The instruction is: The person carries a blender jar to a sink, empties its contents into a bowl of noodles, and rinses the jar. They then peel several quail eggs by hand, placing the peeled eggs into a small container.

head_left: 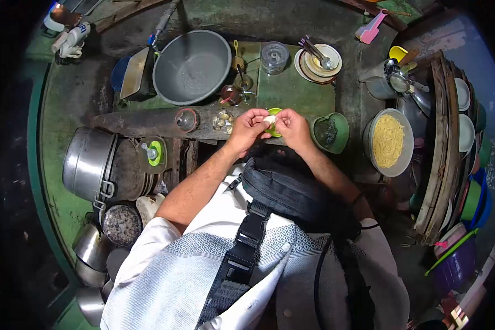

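Observation:
My left hand and my right hand meet at the wooden ledge, fingertips pinched on a small whitish piece. Its kind is too small to make out. Directly under the fingers is a small bright green bowl, partly covered by my hands. Just left of my left hand stands a clear glass dish with several pale pieces in it. Close to my right hand sits a leaf-shaped green dish with something dark inside.
A large grey basin stands back left, near a clear lidded tub and stacked plates. Yellow noodles fill a bowl at right, beside a wooden rack. A big metal pot is at left.

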The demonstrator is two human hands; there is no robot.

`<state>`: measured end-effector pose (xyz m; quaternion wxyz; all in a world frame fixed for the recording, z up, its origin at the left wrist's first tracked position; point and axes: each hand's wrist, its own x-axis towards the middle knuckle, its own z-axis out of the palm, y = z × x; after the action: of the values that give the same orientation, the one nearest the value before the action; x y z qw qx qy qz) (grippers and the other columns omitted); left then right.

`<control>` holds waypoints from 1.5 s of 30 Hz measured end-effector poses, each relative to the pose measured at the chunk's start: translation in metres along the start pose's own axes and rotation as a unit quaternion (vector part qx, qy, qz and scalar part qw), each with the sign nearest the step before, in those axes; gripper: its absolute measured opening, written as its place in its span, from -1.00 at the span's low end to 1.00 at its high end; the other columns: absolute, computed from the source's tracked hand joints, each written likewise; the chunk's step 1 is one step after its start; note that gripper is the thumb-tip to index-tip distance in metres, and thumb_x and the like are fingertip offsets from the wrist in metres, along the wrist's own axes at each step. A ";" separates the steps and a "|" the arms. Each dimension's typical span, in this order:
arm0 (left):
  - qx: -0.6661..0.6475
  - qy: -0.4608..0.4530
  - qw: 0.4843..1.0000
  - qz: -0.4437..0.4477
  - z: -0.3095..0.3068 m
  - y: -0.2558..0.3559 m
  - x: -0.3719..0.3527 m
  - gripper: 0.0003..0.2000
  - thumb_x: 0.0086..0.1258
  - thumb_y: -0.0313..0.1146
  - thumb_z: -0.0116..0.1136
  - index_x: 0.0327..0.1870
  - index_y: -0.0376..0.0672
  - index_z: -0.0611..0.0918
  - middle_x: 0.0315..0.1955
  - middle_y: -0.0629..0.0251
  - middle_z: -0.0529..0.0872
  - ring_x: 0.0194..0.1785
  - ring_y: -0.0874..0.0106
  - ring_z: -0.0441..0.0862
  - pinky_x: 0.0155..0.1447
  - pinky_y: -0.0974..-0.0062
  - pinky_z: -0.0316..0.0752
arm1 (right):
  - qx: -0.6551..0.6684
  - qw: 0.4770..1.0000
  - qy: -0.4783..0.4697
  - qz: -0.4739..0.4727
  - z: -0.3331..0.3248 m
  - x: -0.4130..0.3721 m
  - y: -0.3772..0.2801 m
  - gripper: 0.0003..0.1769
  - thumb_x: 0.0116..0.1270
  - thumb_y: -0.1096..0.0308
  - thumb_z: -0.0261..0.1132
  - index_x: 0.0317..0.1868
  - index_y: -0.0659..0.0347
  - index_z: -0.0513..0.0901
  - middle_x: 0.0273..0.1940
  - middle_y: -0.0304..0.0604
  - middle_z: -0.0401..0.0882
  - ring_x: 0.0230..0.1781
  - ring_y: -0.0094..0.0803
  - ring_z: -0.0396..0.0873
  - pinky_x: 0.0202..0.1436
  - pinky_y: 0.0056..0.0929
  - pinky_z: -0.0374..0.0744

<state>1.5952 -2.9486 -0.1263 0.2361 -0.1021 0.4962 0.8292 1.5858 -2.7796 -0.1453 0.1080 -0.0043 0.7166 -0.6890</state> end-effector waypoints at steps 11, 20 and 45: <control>0.015 0.005 0.999 0.031 0.004 -0.001 0.004 -0.82 0.34 -0.52 0.17 -0.07 -0.21 0.52 -0.25 0.35 0.66 -0.21 0.59 0.62 -0.13 0.63 0.59 | 0.067 0.996 -0.051 0.037 0.001 0.000 -0.005 -0.93 0.29 0.54 0.18 -0.24 0.37 0.51 -0.40 -0.25 0.56 -0.46 -0.65 0.51 -0.39 -0.64 0.51; -0.138 -0.029 0.990 -0.033 0.005 0.013 -0.004 -0.78 0.40 -0.55 0.02 0.04 -0.22 0.45 -0.13 0.19 0.65 -0.14 0.45 0.65 -0.14 0.57 0.62 | 0.263 0.951 -0.080 0.143 -0.007 0.000 -0.012 -0.91 0.31 0.51 0.09 -0.21 0.30 0.50 -0.35 -0.20 0.58 -0.45 -0.55 0.54 -0.35 -0.56 0.56; 0.010 0.221 0.973 -0.063 -0.089 -0.021 -0.049 -0.82 0.30 -0.49 0.23 -0.13 -0.21 0.53 -0.29 0.28 0.67 -0.23 0.48 0.66 -0.20 0.57 0.62 | -0.154 0.988 0.016 -0.002 -0.025 0.003 0.057 -0.80 0.23 0.29 0.32 -0.35 0.27 0.56 -0.60 -0.24 0.53 -0.66 -0.61 0.46 -0.59 -0.59 0.40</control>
<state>1.6425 -3.0319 -0.1664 0.1734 -0.3111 0.5368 0.7649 1.5865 -2.7528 -0.2011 0.0932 -0.0114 0.8159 -0.5705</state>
